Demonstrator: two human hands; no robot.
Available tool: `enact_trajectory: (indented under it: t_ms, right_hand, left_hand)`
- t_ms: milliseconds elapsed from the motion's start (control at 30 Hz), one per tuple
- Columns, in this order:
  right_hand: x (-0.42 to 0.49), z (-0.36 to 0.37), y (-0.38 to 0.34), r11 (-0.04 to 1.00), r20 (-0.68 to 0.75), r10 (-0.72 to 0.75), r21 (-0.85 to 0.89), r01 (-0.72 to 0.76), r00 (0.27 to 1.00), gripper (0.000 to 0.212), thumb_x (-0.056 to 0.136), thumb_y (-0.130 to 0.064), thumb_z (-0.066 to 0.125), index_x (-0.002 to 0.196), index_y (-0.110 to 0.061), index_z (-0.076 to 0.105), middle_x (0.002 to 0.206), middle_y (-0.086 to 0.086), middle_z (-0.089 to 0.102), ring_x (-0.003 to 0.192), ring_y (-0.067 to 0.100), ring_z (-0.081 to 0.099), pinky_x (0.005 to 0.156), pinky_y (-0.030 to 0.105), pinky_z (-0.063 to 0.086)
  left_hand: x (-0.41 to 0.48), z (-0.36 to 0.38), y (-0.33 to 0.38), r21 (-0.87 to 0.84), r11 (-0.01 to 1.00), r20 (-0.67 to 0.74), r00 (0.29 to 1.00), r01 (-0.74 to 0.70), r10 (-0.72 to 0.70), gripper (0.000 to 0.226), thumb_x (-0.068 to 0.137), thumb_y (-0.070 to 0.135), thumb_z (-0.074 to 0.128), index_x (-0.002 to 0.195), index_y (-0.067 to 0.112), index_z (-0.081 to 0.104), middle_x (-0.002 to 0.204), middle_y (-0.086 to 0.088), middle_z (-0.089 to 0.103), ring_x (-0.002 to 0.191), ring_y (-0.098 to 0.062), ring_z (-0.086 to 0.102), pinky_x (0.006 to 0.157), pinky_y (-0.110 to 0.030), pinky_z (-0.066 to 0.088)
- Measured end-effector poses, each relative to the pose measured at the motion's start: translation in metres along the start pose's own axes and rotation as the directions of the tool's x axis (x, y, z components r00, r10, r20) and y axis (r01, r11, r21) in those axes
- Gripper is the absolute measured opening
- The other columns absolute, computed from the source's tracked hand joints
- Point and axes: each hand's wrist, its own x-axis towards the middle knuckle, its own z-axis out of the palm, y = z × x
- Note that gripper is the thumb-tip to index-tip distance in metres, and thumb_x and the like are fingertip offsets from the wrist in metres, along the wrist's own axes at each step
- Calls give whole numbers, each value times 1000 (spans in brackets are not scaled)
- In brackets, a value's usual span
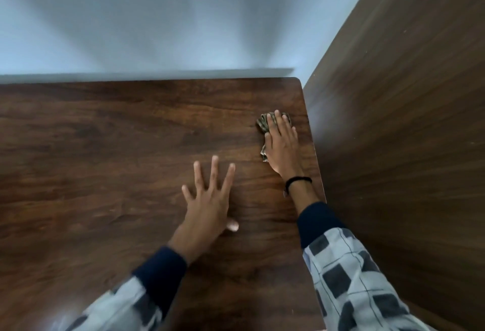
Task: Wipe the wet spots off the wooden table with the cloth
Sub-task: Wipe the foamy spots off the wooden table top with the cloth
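We see the cloth (263,125), a small crumpled greenish-brown wad, lying on the wooden table (105,147) near its far right corner, just beside the right edge. Our right hand (282,147) lies flat on top of it, palm down, fingers extended and close together, pressing the cloth to the wood rather than gripping it; bits of fabric show past the fingertips at the far side and along the thumb side of the palm. A black band (298,181) circles that wrist, and the forearm runs back along the table's right edge in a dark cuff and a checked sleeve (349,278).

Our left hand (207,204) rests palm down on bare wood, nearer to us and to the left of the cloth, well apart from it. Its fingers are spread wide and it holds nothing; the thumb tip shows at the right of the palm.

We cannot make out any wet spots on the dark grain. A dark wooden panel (406,120) rises beside the table's right edge, and a pale wall (157,15) stands behind the far edge.
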Motion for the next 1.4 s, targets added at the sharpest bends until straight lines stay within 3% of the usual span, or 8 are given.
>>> enact_trajectory:
  t_ms: [267,433,633,767,933,1100,1233,1400]
  right_hand:
    - [-9,4,-1,1000,-1,3,15,-3,1000,53,111,-22,33,162,-18,20,171,3,9,158,21,5,127,44,8]
    - [-18,1,4,993,65,-115,5,115,991,53,111,-23,35,162,-18,23,171,2,11,158,21,6,125,39,5]
    - [82,-23,8,993,104,-96,-52,102,990,54,111,-24,31,163,-16,17,171,4,10,158,22,5,127,45,9]
    - [127,-35,12,994,122,-40,-101,52,992,54,111,-24,30,162,-11,18,170,9,13,158,24,9,127,41,11]
    - [60,-24,1,994,22,100,-47,-99,995,54,112,-25,28,163,-15,16,171,6,9,158,23,6,128,41,11]
    - [-3,-8,-2,999,43,40,-27,-39,998,53,111,-23,33,162,-15,21,171,6,12,158,24,8,125,45,14]
    - [61,-18,7,996,50,-21,-91,26,999,53,111,-24,31,162,-13,20,171,6,12,158,25,9,126,46,15]
    - [130,-37,26,996,85,-12,-82,19,996,53,110,-20,32,161,-7,22,169,14,16,157,28,10,128,40,4]
  left_hand:
    - [59,-51,2,-33,998,102,994,54,-51,148,62,51,90,151,35,-28,154,0,-44,140,-46,-34,110,-76,8]
    - [59,-52,2,-32,998,101,994,47,-44,147,63,49,89,152,33,-27,154,-1,-44,140,-46,-35,110,-76,9]
    - [59,-53,4,-28,999,120,992,46,-42,145,66,48,88,151,32,-29,153,-1,-45,140,-47,-35,111,-75,11]
    - [55,-52,2,-22,999,113,993,44,-41,144,66,49,87,152,33,-27,154,-1,-44,140,-46,-34,111,-75,9]
    - [58,-54,5,-3,999,121,992,44,-44,145,66,51,87,152,32,-29,153,-2,-46,140,-47,-34,111,-74,10]
    - [55,-60,8,-1,998,146,988,57,-56,143,68,49,86,151,31,-29,152,-3,-46,139,-48,-34,112,-74,9]
    - [54,-61,9,2,998,147,987,61,-61,143,68,48,86,151,31,-29,153,-4,-46,140,-48,-33,112,-74,11]
    - [57,-58,7,7,998,153,986,65,-65,145,67,51,86,151,32,-30,152,-2,-47,140,-47,-34,112,-74,10]
